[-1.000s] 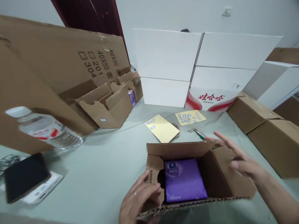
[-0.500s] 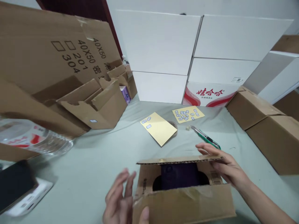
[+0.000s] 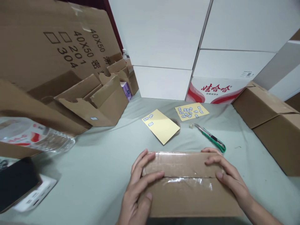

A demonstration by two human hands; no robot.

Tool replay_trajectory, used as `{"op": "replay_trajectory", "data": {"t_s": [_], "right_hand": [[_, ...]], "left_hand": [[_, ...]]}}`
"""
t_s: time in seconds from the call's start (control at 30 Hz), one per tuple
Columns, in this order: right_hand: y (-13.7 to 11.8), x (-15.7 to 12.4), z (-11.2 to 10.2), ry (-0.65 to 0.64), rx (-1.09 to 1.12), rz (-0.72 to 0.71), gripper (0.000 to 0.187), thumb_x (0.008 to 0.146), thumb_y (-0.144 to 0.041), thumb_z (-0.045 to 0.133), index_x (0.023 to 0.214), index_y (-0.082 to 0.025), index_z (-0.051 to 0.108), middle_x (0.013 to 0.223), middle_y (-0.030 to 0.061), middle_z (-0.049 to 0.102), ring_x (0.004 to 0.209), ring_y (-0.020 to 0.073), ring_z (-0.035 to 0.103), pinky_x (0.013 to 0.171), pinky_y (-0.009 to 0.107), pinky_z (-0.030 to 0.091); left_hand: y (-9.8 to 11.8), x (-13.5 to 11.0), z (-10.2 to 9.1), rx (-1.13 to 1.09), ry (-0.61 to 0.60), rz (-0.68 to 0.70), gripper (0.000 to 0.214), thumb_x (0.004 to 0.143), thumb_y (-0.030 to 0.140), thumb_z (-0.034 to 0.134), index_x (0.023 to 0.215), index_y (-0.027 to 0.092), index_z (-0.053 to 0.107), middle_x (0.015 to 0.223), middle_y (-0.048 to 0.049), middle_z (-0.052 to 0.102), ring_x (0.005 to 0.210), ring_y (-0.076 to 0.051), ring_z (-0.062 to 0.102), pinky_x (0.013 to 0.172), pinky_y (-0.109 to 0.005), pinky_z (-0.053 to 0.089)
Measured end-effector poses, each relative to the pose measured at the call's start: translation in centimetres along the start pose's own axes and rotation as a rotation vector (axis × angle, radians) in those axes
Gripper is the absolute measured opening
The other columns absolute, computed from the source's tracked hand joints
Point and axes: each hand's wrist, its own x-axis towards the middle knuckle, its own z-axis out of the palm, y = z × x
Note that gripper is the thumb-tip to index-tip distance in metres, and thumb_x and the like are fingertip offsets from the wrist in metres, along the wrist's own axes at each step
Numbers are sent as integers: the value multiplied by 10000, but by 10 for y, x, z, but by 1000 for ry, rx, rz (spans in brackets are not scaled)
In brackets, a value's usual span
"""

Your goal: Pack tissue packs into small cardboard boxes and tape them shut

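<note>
A small brown cardboard box (image 3: 187, 193) lies on the pale green table near the front edge, its two top flaps folded down and old clear tape shining along the seam. My left hand (image 3: 138, 187) presses on the box's left end, fingers curled over the top and thumb on the near flap. My right hand (image 3: 225, 175) holds the right end, fingers laid over the far flap. The purple packet that was inside is hidden under the flaps.
A green utility knife (image 3: 211, 139) lies just beyond the box. Two yellow sticker sheets (image 3: 160, 126) (image 3: 191, 111) lie behind it. Open brown cartons (image 3: 103, 103) stand at left, white boxes (image 3: 164, 47) at the back, brown boxes (image 3: 274, 125) at right. A water bottle (image 3: 35, 137) and phone (image 3: 16, 182) lie far left.
The open box showing the purple packet has been closed: both flaps were folded down and both hands moved onto its top.
</note>
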Motion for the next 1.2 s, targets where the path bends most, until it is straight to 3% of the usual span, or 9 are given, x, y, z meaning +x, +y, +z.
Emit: {"op": "replay_trajectory", "data": {"t_s": [0.07,0.17,0.27,0.37,0.47,0.57,0.67,0.9,1.2], "right_hand": [[-1,6,4,50,23,-9,227,873,-478,552,994,-333,677,1305,22,549,1290,290,438,1012,368,404],[-1,14,2,13,129,-20,261,866,-489,552,980,-322,716,1276,21,583,1248,273,484,996,333,419],[5,16,1,-48,370,3,383,901,-495,478,1205,-352,662,1336,22,588,1232,261,521,985,353,449],[15,10,3,24,490,-17,463,916,-479,483,1366,-382,529,1419,10,546,1296,245,492,1057,376,411],[20,-1,6,75,365,-130,403,936,-444,510,1324,-356,565,1396,24,560,1326,226,470,1109,358,368],[15,-10,8,-4,100,-219,362,950,-371,530,1307,-331,579,1440,57,505,1345,232,452,1090,376,402],[5,-13,6,2,-131,-319,429,928,-316,581,1354,-298,535,1488,92,454,1372,239,432,1103,395,400],[-16,-15,2,121,-457,-592,365,862,-157,651,1222,-173,589,1253,169,657,1176,191,631,984,274,519],[-26,-17,3,184,-603,-589,161,865,-93,599,1010,-159,617,1096,165,728,1039,168,703,858,193,570]], "left_hand": [[-2,6,-1,-34,4,-39,365,899,215,420,1107,311,704,1490,-26,453,1459,-351,278,1110,-602,375],[-5,13,-4,-88,2,-47,334,907,272,440,1077,290,727,1493,-18,459,1458,-342,280,1141,-554,335],[-10,14,-10,-143,-14,-73,320,901,292,459,1054,305,740,1499,5,464,1437,-320,330,1153,-489,316],[-19,8,-19,-199,64,-183,278,859,280,513,979,293,763,1505,21,461,1427,-308,348,1165,-424,288],[-29,3,-26,-293,224,-260,255,789,267,539,876,267,779,1464,22,514,1423,-311,352,1184,-400,238],[-33,3,-29,-350,314,-310,251,731,252,546,812,251,783,1420,15,562,1415,-316,363,1199,-406,195],[-31,5,-27,-360,331,-330,247,707,248,554,796,242,784,1421,14,564,1412,-311,368,1202,-392,189],[-30,4,-21,-320,334,-318,243,715,265,566,814,235,786,1427,8,559,1388,-301,409,1190,-355,241],[-29,2,-19,-295,284,-272,268,757,265,541,865,247,786,1452,28,527,1415,-271,371,1146,-291,299]]}}
